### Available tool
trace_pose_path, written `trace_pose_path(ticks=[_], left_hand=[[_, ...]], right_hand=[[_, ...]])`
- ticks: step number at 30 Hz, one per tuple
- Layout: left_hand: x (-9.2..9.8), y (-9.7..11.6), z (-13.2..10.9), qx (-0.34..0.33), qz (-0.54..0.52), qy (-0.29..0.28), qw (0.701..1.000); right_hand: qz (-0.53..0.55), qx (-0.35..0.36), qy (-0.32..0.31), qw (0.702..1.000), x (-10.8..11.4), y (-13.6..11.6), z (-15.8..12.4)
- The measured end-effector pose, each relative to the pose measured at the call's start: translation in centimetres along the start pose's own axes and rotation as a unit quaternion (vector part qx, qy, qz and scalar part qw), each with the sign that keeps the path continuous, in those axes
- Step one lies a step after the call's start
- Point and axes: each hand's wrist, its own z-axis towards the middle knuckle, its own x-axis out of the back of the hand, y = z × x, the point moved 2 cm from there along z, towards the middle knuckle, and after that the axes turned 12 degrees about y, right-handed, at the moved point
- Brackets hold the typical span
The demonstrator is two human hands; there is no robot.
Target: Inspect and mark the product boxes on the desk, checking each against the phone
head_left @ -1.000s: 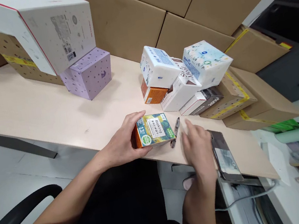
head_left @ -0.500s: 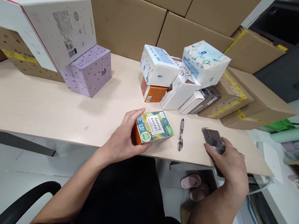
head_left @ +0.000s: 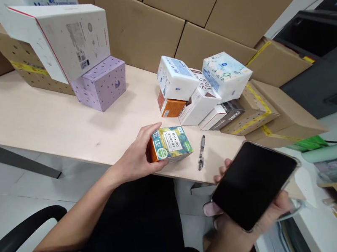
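Observation:
My left hand [head_left: 139, 154] is wrapped around the left end of a small colourful box [head_left: 171, 143] marked "Binking", which rests at the table's front edge. Its fingers and thumb grip opposite sides. My right hand [head_left: 272, 207] holds a smartphone [head_left: 256, 184] raised over the table's front right, its dark screen facing up toward me. Fingertips show past the phone's left edge, while the palm is hidden behind it. Between the box and the phone lies a clear pen [head_left: 201, 152] on the table.
Behind the small box stand tissue packs [head_left: 227, 75] on stacked boxes, among them an orange box [head_left: 172, 106]. At left, a white box [head_left: 78, 42] leans on a purple box [head_left: 101, 85]. Large cartons [head_left: 141, 32] wall the back. A chair armrest [head_left: 25, 233] is at lower left.
My right hand has lifted the phone off the table and turned it so the screen faces me. My left hand stays on the small box.

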Motion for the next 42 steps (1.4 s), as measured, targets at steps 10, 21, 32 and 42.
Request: trace_pose_path(ticks=[10,21,32,42], left_hand=[[0.2,0.5,0.0,0.015,-0.008,-0.005,1.0],[0.5,-0.1,-0.2,0.022,-0.044,-0.027,0.998],[0.4,-0.1,-0.2,0.027,-0.027,-0.026,0.999],[0.2,-0.1,-0.1,0.004,-0.037,-0.018,0.999]], right_hand=[[0.441,-0.436,-0.316,0.718,-8.6,-5.5,-5.2],[0.463,-0.465,-0.359,0.664,-11.0,-5.8,-5.1],[0.443,-0.46,-0.339,0.691,-11.5,-5.4,-4.7],[0.453,-0.476,-0.36,0.662,-12.0,-4.8,-4.8]])
